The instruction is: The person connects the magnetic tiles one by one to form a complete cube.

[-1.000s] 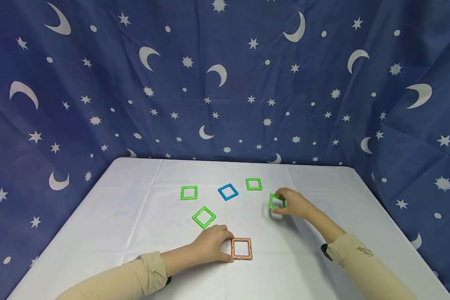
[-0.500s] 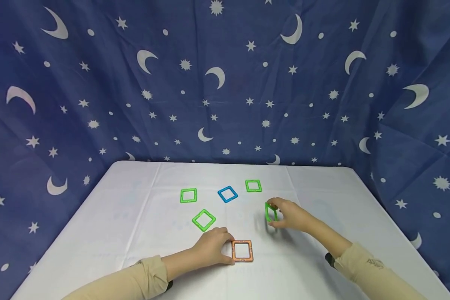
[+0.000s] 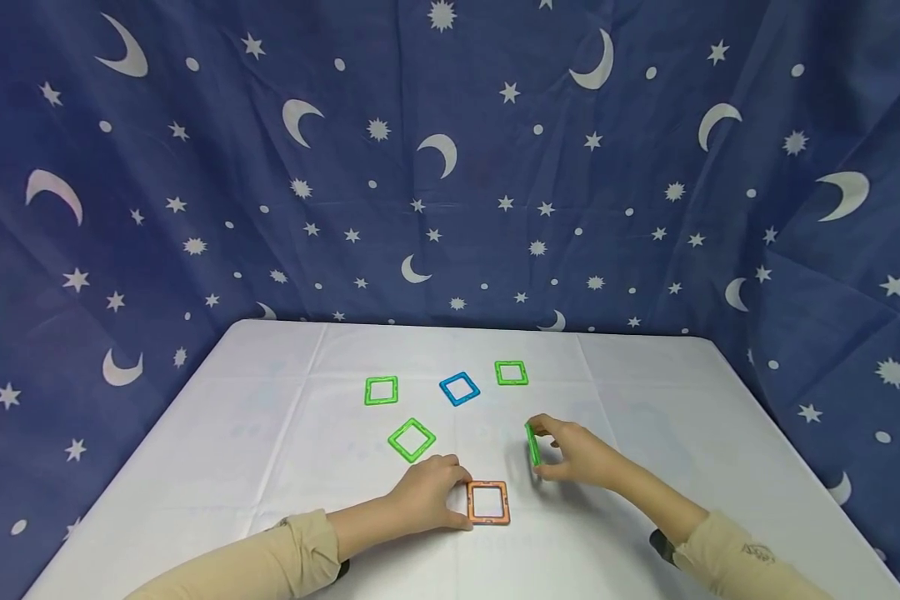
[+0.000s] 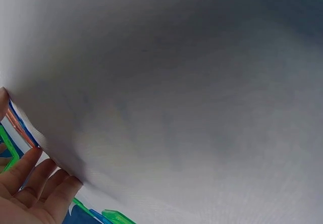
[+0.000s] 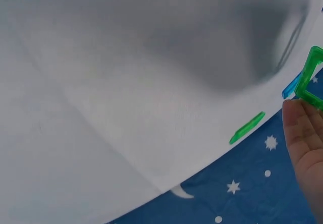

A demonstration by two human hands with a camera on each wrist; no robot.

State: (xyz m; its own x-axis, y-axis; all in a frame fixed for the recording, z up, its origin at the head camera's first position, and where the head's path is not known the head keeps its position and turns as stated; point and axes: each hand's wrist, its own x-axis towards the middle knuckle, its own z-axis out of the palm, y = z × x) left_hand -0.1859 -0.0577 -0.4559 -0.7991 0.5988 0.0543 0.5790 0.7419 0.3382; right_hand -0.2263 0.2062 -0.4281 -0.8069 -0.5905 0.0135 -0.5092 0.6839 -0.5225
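— White cloth covers the surface (image 3: 630, 533), seen from above the person's arms. What lies nearest?

— Nearest is an orange square frame (image 3: 487, 502), flat on the cloth. The left hand (image 3: 425, 492) rests beside it, fingertips touching its left edge, fingers loosely curved.

— And the other side?

— Just right of the orange frame, the right hand (image 3: 576, 454) pinches a green square frame (image 3: 532, 444) between thumb and fingers, holding it upright on edge, so it shows as a thin strip.

— Farther back?

— A green frame turned like a diamond (image 3: 411, 439) lies beyond the left hand. Behind it, in a loose row, sit a green frame at left (image 3: 380, 390), a blue frame (image 3: 459, 387) and a green frame at right (image 3: 511, 372). Beyond hangs a dark blue curtain (image 3: 195, 167) printed with moons and stars.
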